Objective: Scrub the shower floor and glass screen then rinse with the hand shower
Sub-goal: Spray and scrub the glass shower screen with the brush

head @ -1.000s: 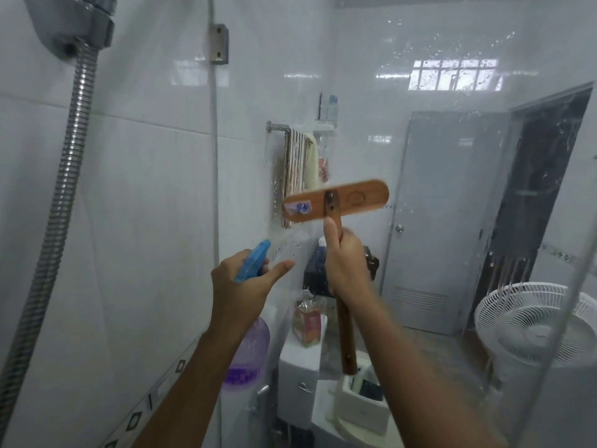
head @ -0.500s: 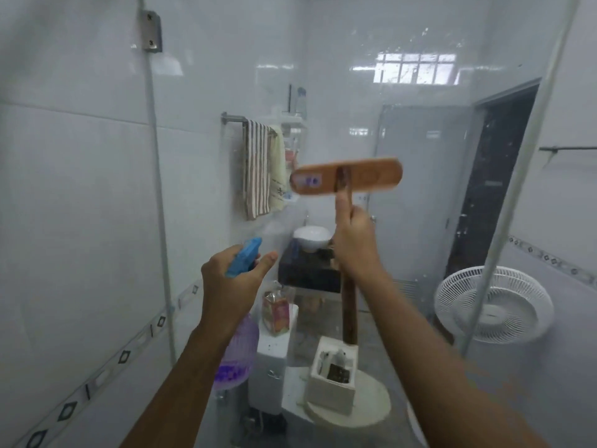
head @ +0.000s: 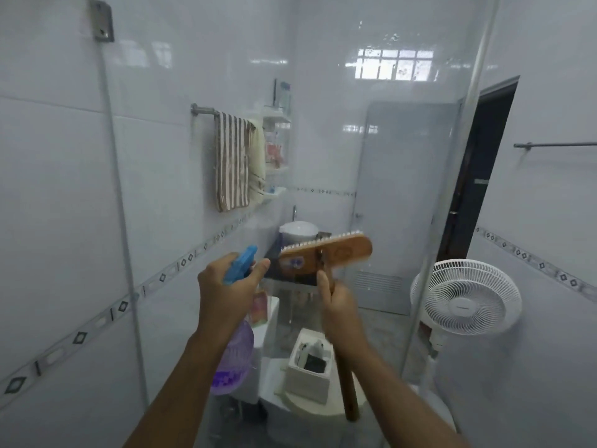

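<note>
Head view: left hand (head: 223, 295) grips spray bottle (head: 233, 357), right hand (head: 339, 310) grips brush (head: 324, 255).

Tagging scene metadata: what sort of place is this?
Most likely a home bathroom, seen from inside the shower stall. Clues: the spotted glass screen in front, a hanging striped towel, and a washbasin beyond the glass.

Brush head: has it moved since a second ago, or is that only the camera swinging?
Yes, the brush head has dropped: it was level with the striped towel, and now sits below its hem, level with the washbasin.
</note>
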